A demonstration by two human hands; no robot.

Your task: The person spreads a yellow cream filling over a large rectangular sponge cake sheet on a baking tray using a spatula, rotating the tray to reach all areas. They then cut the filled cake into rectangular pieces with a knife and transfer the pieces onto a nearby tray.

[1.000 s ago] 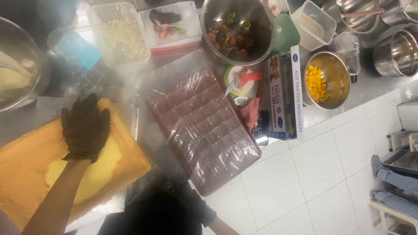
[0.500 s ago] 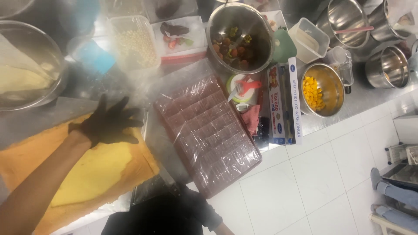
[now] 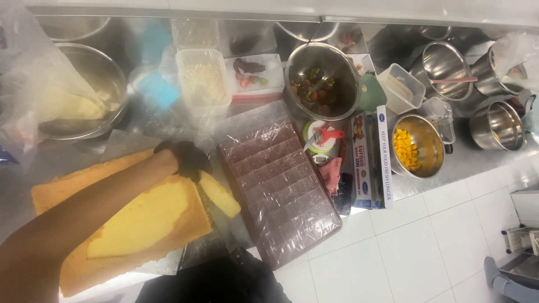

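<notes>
A left hand in a black glove [image 3: 185, 159] rests at the far right corner of a large flat yellow sponge cake sheet [image 3: 120, 221], its bare forearm lying across the cake; whether the fingers are spread or gripping cannot be made out. The right hand is out of view. Just right of the glove lies a narrow cut strip of yellow sponge [image 3: 219, 193], apart from the sheet's edge. Beside that sits a long rectangular tray of brown squares under clear plastic film [image 3: 278, 193]. Farther along the steel counter [image 3: 449, 163] stand a steel bowl of mixed fruit [image 3: 320, 84] and a steel bowl of yellow diced pieces [image 3: 412, 147].
</notes>
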